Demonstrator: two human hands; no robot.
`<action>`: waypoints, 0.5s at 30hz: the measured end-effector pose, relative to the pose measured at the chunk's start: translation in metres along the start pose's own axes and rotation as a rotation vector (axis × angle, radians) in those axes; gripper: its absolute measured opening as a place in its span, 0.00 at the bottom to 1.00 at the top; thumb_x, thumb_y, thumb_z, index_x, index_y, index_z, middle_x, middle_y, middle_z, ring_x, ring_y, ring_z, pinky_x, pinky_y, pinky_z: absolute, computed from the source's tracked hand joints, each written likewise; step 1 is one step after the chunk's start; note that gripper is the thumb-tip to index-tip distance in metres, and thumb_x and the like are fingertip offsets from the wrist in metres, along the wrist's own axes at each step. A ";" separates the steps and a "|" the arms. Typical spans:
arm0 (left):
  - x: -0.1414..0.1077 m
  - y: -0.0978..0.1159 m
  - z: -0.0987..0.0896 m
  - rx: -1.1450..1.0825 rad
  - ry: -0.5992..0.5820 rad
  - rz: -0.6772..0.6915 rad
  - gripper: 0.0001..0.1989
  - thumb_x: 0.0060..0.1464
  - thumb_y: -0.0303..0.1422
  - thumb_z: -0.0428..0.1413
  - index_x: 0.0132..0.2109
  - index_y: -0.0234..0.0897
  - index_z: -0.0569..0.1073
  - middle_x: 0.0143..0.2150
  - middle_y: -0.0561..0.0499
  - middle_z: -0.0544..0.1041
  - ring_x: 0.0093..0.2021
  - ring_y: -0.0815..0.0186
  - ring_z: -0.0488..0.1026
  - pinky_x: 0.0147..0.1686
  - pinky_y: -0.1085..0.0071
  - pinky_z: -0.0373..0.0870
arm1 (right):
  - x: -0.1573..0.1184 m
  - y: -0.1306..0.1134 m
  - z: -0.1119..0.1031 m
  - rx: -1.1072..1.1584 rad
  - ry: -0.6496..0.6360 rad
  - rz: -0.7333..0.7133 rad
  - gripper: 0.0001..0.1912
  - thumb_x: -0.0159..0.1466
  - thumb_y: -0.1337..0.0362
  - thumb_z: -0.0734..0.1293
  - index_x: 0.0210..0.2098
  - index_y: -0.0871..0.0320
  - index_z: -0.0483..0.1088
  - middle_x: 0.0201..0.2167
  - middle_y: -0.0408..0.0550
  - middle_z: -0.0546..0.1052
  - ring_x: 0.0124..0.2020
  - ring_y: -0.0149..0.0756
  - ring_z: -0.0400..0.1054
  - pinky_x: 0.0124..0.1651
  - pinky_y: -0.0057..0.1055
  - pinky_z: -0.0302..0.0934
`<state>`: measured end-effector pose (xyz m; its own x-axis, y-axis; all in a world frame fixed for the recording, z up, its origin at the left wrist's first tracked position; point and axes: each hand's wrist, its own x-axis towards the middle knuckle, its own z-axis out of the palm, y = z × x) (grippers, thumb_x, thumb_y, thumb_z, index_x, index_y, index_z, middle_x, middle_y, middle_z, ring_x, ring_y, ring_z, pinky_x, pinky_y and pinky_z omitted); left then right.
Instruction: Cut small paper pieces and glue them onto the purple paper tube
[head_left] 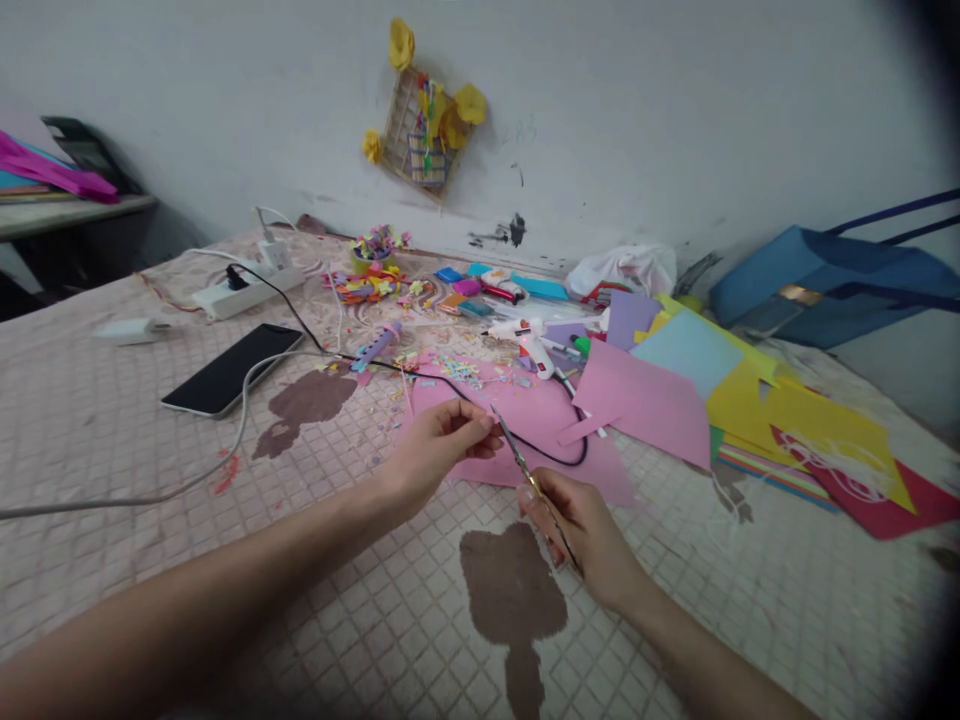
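Observation:
My right hand is closed around a pair of scissors, whose blades point up and left toward my left hand. The fingers of my left hand are pinched together near the scissor tips; whatever lies between them is too small to make out. Under both hands is a pink paper sheet, with small pastel paper scraps on its far part. A white glue gun lies just beyond the sheet. Its black cord loops across the pink paper close to my hands.
At left are a tablet, a power strip and a white cable. Coloured paper sheets are piled at right, near a blue bag. A small pot of paper flowers stands at the back.

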<state>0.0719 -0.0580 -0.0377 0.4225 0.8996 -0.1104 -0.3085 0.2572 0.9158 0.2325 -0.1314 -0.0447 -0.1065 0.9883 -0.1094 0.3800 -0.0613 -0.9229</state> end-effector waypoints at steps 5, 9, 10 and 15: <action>0.000 0.001 0.000 0.007 -0.004 0.001 0.06 0.51 0.30 0.56 0.33 0.31 0.69 0.30 0.49 0.74 0.31 0.71 0.71 0.36 0.72 0.67 | 0.000 -0.002 -0.001 -0.012 -0.005 -0.007 0.18 0.61 0.52 0.61 0.22 0.57 0.57 0.14 0.34 0.54 0.15 0.25 0.50 0.17 0.23 0.44; 0.000 0.000 0.000 0.009 0.000 -0.002 0.06 0.51 0.31 0.56 0.32 0.31 0.69 0.30 0.50 0.74 0.30 0.71 0.71 0.36 0.71 0.66 | -0.001 -0.005 -0.001 -0.011 -0.004 0.006 0.19 0.60 0.50 0.61 0.21 0.56 0.57 0.14 0.35 0.55 0.15 0.25 0.50 0.17 0.24 0.44; 0.000 0.001 0.000 0.009 0.000 -0.003 0.06 0.51 0.31 0.57 0.32 0.31 0.69 0.30 0.50 0.74 0.31 0.71 0.71 0.36 0.71 0.66 | -0.002 -0.005 -0.001 -0.008 -0.004 0.010 0.20 0.60 0.49 0.61 0.21 0.56 0.56 0.14 0.35 0.55 0.15 0.25 0.50 0.17 0.24 0.44; 0.000 0.001 0.000 0.005 -0.004 0.000 0.06 0.51 0.31 0.57 0.32 0.32 0.69 0.29 0.50 0.74 0.31 0.71 0.71 0.36 0.71 0.66 | -0.002 -0.004 -0.002 -0.012 -0.004 0.017 0.20 0.60 0.49 0.61 0.21 0.56 0.57 0.14 0.35 0.55 0.14 0.25 0.50 0.17 0.24 0.44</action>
<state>0.0712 -0.0579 -0.0371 0.4257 0.8983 -0.1091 -0.3038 0.2555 0.9178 0.2330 -0.1328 -0.0397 -0.1034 0.9865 -0.1269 0.3925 -0.0768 -0.9165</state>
